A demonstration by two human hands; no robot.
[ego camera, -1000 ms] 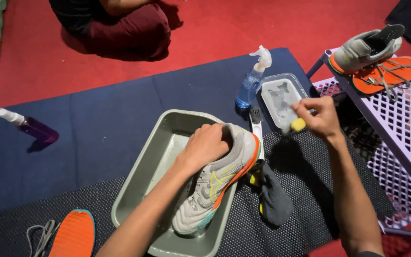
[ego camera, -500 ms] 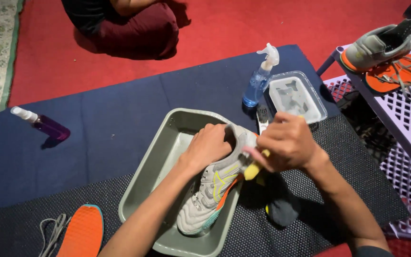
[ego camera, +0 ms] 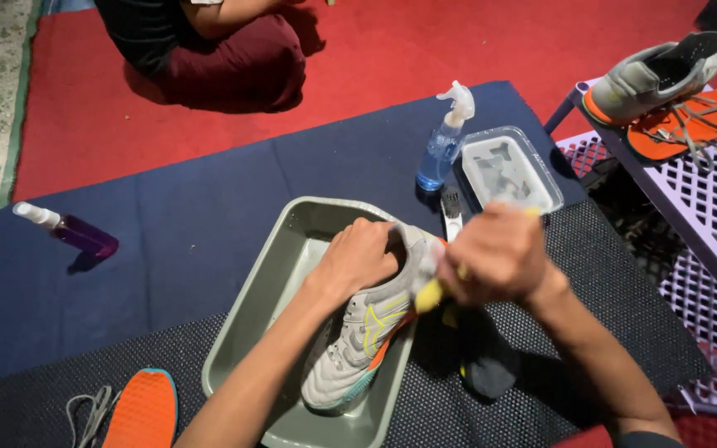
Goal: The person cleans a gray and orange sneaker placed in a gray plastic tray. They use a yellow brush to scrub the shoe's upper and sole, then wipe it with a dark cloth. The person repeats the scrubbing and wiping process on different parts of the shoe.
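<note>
A grey sneaker (ego camera: 357, 348) with yellow and orange trim lies in a grey-green plastic tray (ego camera: 267, 290). My left hand (ego camera: 358, 259) grips the shoe's heel end and holds it in the tray. My right hand (ego camera: 495, 257) is closed around a yellow-handled tool (ego camera: 429, 294), most likely a brush, pressed against the shoe's heel side; its working end is hidden by my fingers and motion blur.
A blue spray bottle (ego camera: 446, 141) and a clear water tub (ego camera: 508, 170) stand behind the tray, a small brush (ego camera: 451, 207) between them. A purple bottle (ego camera: 72, 232) lies left. An orange insole (ego camera: 143, 411) and laces sit front left. A lilac rack (ego camera: 707, 199) holds another shoe (ego camera: 653, 79). A seated person (ego camera: 209, 50) is opposite.
My right hand came back from the water tub with the yellow tool and now presses it against the shoe's heel. My left hand kept its hold on the shoe.
</note>
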